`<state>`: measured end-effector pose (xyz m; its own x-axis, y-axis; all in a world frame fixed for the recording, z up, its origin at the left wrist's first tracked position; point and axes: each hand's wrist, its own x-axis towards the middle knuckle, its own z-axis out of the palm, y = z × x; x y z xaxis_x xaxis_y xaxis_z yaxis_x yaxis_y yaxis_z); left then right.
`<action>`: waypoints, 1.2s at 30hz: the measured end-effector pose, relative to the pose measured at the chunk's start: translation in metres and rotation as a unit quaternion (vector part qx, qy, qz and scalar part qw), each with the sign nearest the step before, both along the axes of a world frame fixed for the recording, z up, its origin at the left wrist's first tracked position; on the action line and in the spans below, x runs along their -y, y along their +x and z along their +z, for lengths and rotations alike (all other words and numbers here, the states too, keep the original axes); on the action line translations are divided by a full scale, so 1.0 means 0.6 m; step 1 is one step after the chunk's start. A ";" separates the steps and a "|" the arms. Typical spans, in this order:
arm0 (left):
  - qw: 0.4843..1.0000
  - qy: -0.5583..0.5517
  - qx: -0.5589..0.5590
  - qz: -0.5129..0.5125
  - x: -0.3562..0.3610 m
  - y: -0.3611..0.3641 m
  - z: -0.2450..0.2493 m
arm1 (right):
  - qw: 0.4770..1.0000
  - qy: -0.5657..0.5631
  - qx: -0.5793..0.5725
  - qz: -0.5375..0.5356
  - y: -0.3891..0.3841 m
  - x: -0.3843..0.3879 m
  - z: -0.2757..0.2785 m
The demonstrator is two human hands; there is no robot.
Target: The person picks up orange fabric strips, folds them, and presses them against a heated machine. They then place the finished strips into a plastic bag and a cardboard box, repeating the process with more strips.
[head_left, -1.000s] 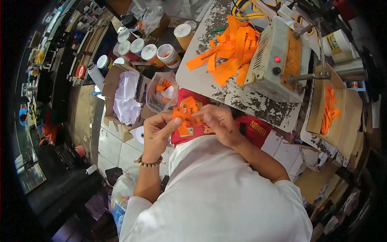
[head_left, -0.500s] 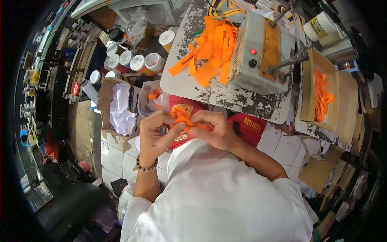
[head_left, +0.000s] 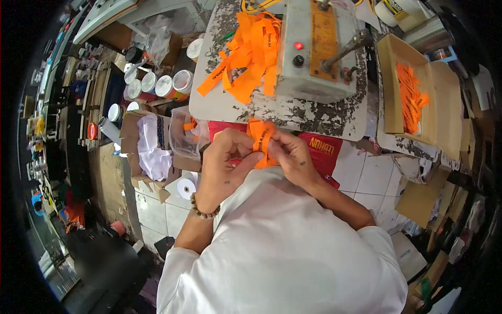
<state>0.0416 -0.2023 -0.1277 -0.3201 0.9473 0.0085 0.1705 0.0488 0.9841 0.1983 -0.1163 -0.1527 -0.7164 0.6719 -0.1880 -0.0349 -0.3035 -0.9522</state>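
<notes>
Above my lap, both hands pinch an orange fabric strip (head_left: 259, 137) with dark lettering. My left hand (head_left: 226, 161) closes on its left edge, thumb tip pressed against the cloth. On the other side, the thumb and fingers of my right hand (head_left: 294, 156) grip the right edge. The strip runs upright between them, its lower end near my white shirt. A pile of similar orange strips (head_left: 248, 63) lies ahead on the worn table (head_left: 209, 107), beside a grey metal machine (head_left: 314, 78) with a lit red button.
To the right stands an open cardboard box (head_left: 389, 99) holding narrow orange strips. Left of my hands are a clear plastic tub (head_left: 183, 144), a box with white cloth (head_left: 152, 146) and several lidded pots (head_left: 164, 85). A disc (head_left: 186, 187) lies near my left forearm.
The bunched orange strip is now spread flatter and upright, with its lettering showing. Both hands have shifted right and slightly up in view, while the surroundings have slid left.
</notes>
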 end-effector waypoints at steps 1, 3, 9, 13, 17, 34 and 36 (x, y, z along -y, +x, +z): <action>1.000 -0.014 -0.009 0.000 -0.002 0.003 -0.006 | 0.999 -0.022 -0.019 -0.024 0.004 0.001 0.001; 0.999 -0.021 -0.031 -0.013 -0.008 0.008 -0.008 | 0.997 -0.040 -0.040 -0.055 0.019 0.003 -0.025; 0.991 -0.056 -0.097 -0.067 -0.024 0.028 0.032 | 0.998 0.001 -0.018 -0.060 0.043 0.014 -0.031; 0.974 -0.002 -0.184 -0.136 -0.027 0.033 0.030 | 0.990 0.046 0.009 -0.136 0.091 0.008 0.002; 0.962 0.026 -0.217 -0.167 -0.028 0.027 0.019 | 0.938 0.154 0.088 -0.297 0.204 -0.059 0.068; 0.957 -0.131 -0.239 -0.096 0.009 -0.150 -0.032 | 0.997 0.038 0.069 -0.024 0.376 -0.187 0.157; 0.948 -0.148 -0.283 0.007 0.023 -0.235 -0.102 | 0.930 0.122 0.035 0.345 0.273 -0.178 0.164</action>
